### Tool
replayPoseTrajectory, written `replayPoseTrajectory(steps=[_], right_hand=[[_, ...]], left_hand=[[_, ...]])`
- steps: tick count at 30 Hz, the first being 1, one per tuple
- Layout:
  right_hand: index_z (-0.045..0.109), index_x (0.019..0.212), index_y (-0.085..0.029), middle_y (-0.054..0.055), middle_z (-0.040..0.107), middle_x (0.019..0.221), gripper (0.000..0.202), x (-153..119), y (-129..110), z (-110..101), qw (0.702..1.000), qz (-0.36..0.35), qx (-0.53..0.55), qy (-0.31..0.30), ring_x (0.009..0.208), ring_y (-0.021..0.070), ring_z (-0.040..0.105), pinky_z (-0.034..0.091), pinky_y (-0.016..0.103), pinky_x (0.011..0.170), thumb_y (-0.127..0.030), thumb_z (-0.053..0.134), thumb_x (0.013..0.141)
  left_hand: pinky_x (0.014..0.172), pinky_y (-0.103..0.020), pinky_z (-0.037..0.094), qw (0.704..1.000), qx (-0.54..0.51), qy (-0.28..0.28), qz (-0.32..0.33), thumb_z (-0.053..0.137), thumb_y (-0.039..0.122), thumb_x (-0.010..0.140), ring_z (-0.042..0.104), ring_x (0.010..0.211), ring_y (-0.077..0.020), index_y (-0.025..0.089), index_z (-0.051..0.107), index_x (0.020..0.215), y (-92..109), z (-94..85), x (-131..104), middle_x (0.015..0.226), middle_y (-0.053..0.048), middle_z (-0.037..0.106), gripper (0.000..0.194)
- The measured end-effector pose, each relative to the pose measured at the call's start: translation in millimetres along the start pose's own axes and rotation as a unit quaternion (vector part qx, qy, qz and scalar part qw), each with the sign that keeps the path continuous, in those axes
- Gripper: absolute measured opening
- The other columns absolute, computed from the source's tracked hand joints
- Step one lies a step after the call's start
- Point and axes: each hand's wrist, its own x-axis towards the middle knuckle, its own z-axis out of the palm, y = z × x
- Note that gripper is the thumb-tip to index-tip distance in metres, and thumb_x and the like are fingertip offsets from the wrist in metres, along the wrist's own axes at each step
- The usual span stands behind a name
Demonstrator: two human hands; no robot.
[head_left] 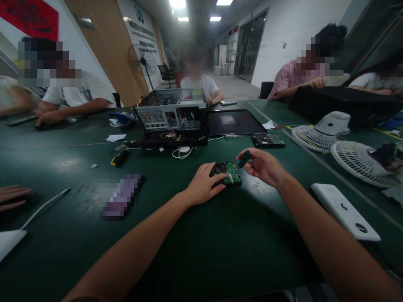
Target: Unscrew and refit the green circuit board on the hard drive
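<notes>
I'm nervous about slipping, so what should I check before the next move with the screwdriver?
1. Left hand on the circuit-board unit: ok, lying across its left part.
2. Right hand holding the screwdriver by its handle: ok.
3. Left hand out from under the tip: ok, they're apart.
4. Tip seated in a screw: cannot tell, too small.
5. Table free of loose items: not ok, a white device lies to the right.

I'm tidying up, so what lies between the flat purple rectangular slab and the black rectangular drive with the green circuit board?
In the head view: green tabletop beside the purple slab, then the left hand, fingers over the black drive.
</notes>
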Motion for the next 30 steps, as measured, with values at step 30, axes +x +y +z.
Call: replayPoseTrajectory(steps=[30], right_hand=[[0.071, 0.090, -0.020, 0.006, 0.069, 0.087, 0.026, -1.1, -1.9, -4.5, 0.999, 0.013, -0.040, -0.034, 0.046, 0.0090, 0.038, 0.017, 0.027, 0.039, -0.041, 0.056, 0.087]], left_hand=[[0.122, -0.061, 0.025, 1.000, -0.008, -0.002, -0.004, 0.060, 0.049, 0.100, 0.027, 0.150, -0.0369, 0.038, 0.058, 0.143, 0.1, -1.5, 0.2, 0.165, -0.006, 0.028, 0.045]])
